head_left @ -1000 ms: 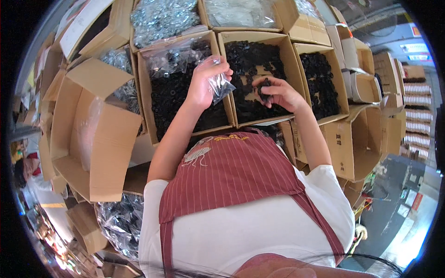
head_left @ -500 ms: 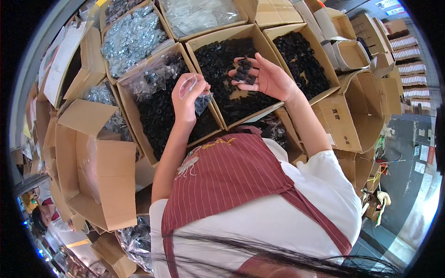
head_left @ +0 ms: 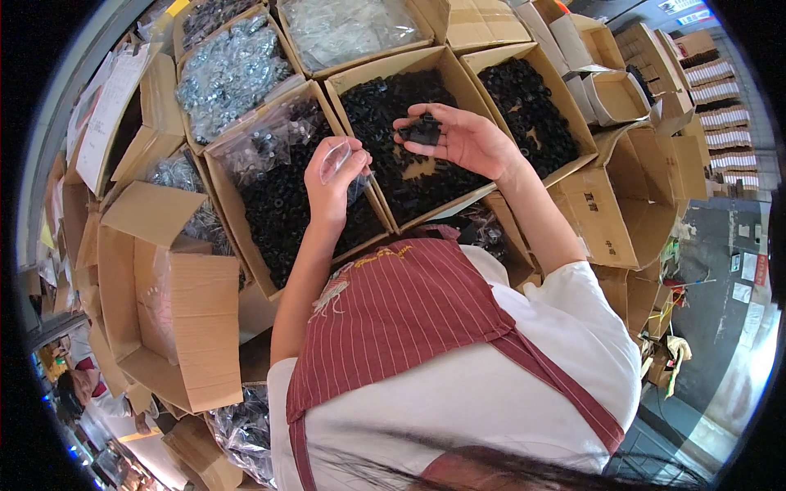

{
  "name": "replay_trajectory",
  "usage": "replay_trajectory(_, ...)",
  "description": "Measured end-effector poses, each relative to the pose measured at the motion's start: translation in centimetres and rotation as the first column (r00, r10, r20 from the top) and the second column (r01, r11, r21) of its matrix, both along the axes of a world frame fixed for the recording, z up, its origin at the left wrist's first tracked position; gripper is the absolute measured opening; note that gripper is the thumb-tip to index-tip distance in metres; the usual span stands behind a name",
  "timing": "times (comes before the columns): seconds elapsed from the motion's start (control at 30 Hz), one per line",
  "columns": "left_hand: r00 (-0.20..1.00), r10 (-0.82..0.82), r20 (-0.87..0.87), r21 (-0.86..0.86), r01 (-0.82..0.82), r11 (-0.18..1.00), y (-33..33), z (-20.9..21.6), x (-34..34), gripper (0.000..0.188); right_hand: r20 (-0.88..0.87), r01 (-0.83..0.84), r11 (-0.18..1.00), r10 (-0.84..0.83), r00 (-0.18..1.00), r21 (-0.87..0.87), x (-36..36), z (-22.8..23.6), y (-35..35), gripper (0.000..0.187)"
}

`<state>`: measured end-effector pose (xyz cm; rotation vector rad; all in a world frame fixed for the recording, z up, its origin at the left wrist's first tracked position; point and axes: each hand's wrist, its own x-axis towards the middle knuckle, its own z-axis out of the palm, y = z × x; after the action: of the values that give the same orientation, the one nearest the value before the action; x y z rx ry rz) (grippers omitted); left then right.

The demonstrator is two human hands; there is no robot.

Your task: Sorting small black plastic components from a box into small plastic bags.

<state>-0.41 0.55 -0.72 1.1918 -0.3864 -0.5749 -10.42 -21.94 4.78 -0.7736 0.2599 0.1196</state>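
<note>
My left hand is closed on a small clear plastic bag, part of which loops above the fingers. What the bag holds is hard to make out. To its right, my right hand is turned palm up with curled fingers, cradling several small black plastic pieces. It hovers over an open cardboard box full of similar loose black parts. Beneath my left hand stands another box holding black ring-like parts, with clear bags lying at its far end.
A third box of black parts stands at the right. Farther back are boxes of shiny metal parts and clear plastic bags. Open cardboard cartons flank me at the left and right. Someone else is at the far lower left.
My right hand has dipped slightly, and its fingers have curled further around the black pieces. My left hand keeps hold of the bag, its fingers shifted a little.
</note>
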Motion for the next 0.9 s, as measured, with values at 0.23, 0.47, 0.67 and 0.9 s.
replay_trajectory(0.23,1.0,-0.009,-0.028,0.023,0.01,1.0,0.1,0.4,-0.2,0.015,-0.019,-0.069,0.996,0.068,0.998,-0.065,0.3,-0.3,-0.1,0.034)
replay_trajectory(0.47,1.0,-0.015,-0.016,0.023,0.016,1.0,0.1,0.3,-0.2,0.015,-0.097,0.025,1.0,-0.023,0.995,0.018,0.6,-1.2,-0.2,0.039)
replay_trajectory(0.67,1.0,-0.009,-0.018,0.029,0.009,1.0,0.1,0.4,-0.4,0.016,-0.089,0.033,0.999,-0.031,0.996,0.028,0.8,-0.8,0.2,0.042)
replay_trajectory(0.9,1.0,-0.008,-0.001,0.037,0.008,0.999,0.1,0.1,-0.2,0.017,0.035,0.049,0.998,-0.051,0.998,0.04,0.8,-0.5,0.5,0.041)
